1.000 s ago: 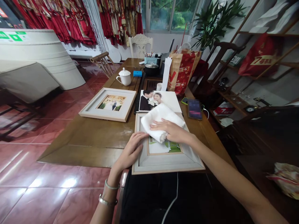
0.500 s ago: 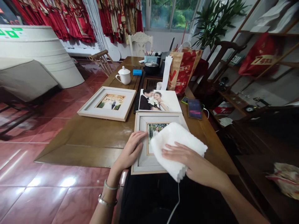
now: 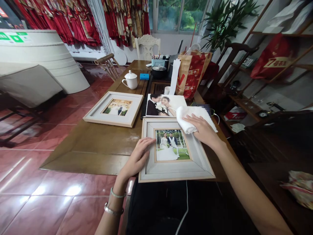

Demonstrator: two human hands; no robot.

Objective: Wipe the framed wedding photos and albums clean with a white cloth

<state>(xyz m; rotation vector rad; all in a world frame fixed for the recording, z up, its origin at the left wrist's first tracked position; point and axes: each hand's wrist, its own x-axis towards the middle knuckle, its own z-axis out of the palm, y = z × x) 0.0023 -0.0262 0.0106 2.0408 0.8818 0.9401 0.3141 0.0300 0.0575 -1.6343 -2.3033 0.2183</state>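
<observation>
A picture frame (image 3: 171,172) with a pale wooden border and a wide white mat lies on the near edge of the table. Inside it is a wedding photo (image 3: 172,145) of a couple outdoors. My left hand (image 3: 139,156) holds the frame's left side, fingers laid over the border as far as the photo's inner rim. With fingers pressed together, my right hand (image 3: 201,128) grips a folded white cloth (image 3: 183,116) against the frame's upper right corner. The cloth also covers part of an unframed couple photo print (image 3: 156,106) just behind.
A second framed photo (image 3: 112,107) lies to the left on the wooden table (image 3: 97,148). Farther back are a white lidded mug (image 3: 130,80), a blue box (image 3: 144,76) and a paper bag (image 3: 193,76). A phone (image 3: 204,106) is partly hidden behind the cloth. A white cable (image 3: 187,202) hangs in front.
My right hand has moved the cloth up and to the right, from over the photo to the upper right corner, uncovering the photo. My left hand has stayed in place.
</observation>
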